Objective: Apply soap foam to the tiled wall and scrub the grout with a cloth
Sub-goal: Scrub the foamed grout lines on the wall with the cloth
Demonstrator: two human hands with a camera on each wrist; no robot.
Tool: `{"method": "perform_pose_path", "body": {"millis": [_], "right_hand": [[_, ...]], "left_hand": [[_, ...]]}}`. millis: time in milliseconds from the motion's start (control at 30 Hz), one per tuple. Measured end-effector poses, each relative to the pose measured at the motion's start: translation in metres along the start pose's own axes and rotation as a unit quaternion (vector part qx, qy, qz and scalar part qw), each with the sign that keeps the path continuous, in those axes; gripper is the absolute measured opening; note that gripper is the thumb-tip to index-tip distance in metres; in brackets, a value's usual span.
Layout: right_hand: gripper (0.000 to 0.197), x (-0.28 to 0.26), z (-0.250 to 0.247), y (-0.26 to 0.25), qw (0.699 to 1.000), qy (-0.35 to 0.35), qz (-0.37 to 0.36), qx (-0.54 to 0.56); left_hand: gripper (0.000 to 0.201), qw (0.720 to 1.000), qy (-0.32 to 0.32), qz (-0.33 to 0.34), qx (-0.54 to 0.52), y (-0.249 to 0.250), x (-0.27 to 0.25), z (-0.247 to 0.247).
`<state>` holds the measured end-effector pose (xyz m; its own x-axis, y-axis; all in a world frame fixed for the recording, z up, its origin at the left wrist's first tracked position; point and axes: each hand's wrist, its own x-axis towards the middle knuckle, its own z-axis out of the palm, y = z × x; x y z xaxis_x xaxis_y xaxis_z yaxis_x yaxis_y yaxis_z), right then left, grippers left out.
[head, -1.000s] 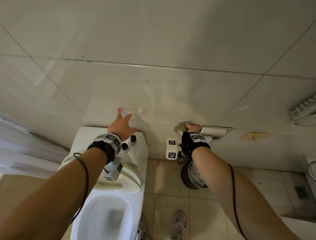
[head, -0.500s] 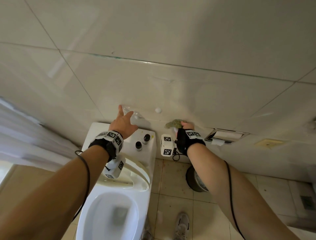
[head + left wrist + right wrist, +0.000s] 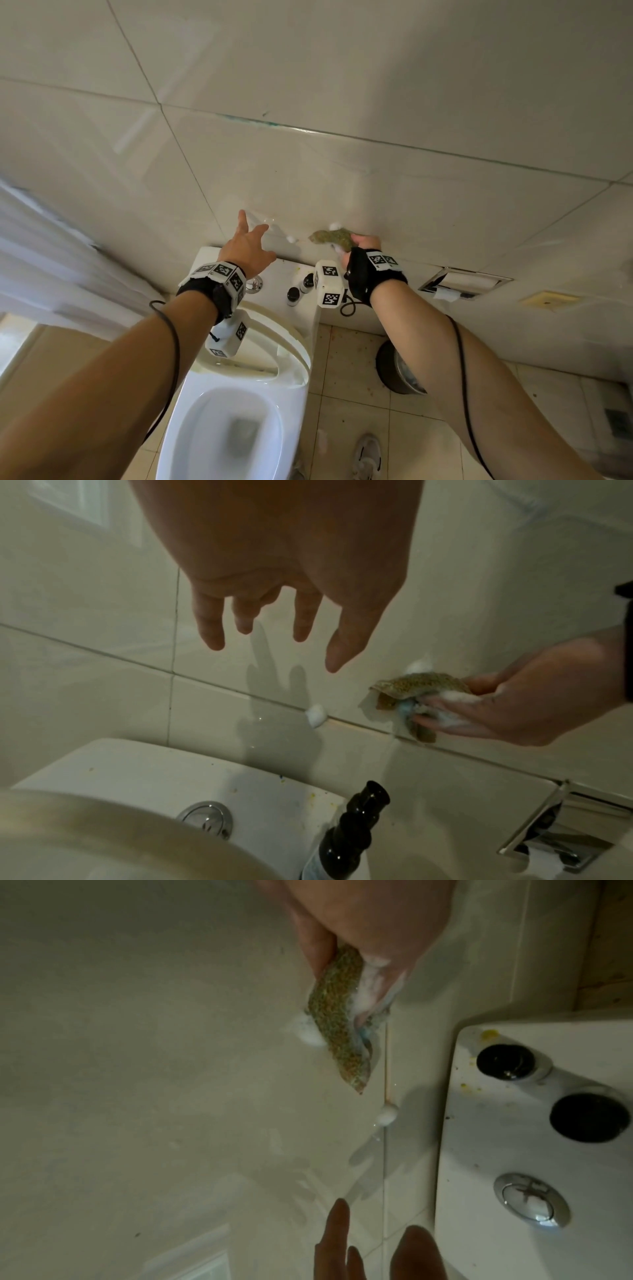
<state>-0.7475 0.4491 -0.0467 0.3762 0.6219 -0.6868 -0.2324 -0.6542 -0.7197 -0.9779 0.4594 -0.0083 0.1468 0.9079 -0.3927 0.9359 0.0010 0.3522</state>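
A right hand (image 3: 363,242) pinches a crumpled, coarse olive-green cloth (image 3: 331,236), soapy with white foam, against the glossy tiled wall (image 3: 376,85) just above a grout line (image 3: 240,692). The left hand (image 3: 247,247) hangs spread and empty above the smooth ceramic cistern (image 3: 274,277), where 2 dark-capped bottles (image 3: 299,287) stand.

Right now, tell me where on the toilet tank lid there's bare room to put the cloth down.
The tank lid is bare at its left end, between the lid's left edge and the flush button. The right end is crowded: two dark bottles stand there, beside the right hand gripping the cloth.
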Motion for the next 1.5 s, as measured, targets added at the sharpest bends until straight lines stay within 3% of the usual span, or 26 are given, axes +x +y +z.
{"method": "perform_pose_path", "body": {"millis": [200,333,467,667,867,1033,1167,1333,1500], "right_hand": [[0.048,-0.020,0.011,-0.015,0.970,-0.064,0.018,0.236],[0.044,-0.033,0.024,-0.024,0.960,-0.070,0.019,0.271],[0.015,-0.049,0.031,-0.019,0.957,-0.086,-0.006,0.275],[0.015,-0.034,0.048,0.012,0.933,-0.098,0.042,0.344],[0.010,-0.001,0.060,0.031,0.981,-0.094,0.061,0.158],[0.006,0.026,0.075,0.039,0.992,-0.105,0.062,0.034],[0.044,0.037,0.088,0.044,0.995,-0.086,0.043,-0.010],[0.044,0.041,0.102,0.048,0.996,-0.059,0.035,-0.048],[0.044,0.038,0.106,0.047,0.998,-0.045,0.039,-0.003]], "left_hand": [[0.068,1.000,0.012,0.001,-0.005,-0.006,-0.007,-0.012],[0.066,1.000,0.022,0.002,-0.005,-0.010,-0.008,-0.017],[0.068,1.000,0.021,0.001,-0.011,-0.016,-0.008,-0.019],[0.076,1.000,0.014,-0.003,-0.019,-0.027,-0.007,-0.017],[0.073,0.999,0.028,-0.007,-0.029,-0.033,0.001,-0.017],[0.069,0.999,0.034,-0.032,-0.009,-0.042,0.009,-0.019],[0.067,0.998,0.032,-0.044,-0.009,-0.052,0.015,-0.020],[0.064,0.998,0.030,-0.051,-0.011,-0.062,0.019,-0.024],[0.064,0.998,0.033,-0.048,-0.014,-0.064,0.022,-0.030]]}}
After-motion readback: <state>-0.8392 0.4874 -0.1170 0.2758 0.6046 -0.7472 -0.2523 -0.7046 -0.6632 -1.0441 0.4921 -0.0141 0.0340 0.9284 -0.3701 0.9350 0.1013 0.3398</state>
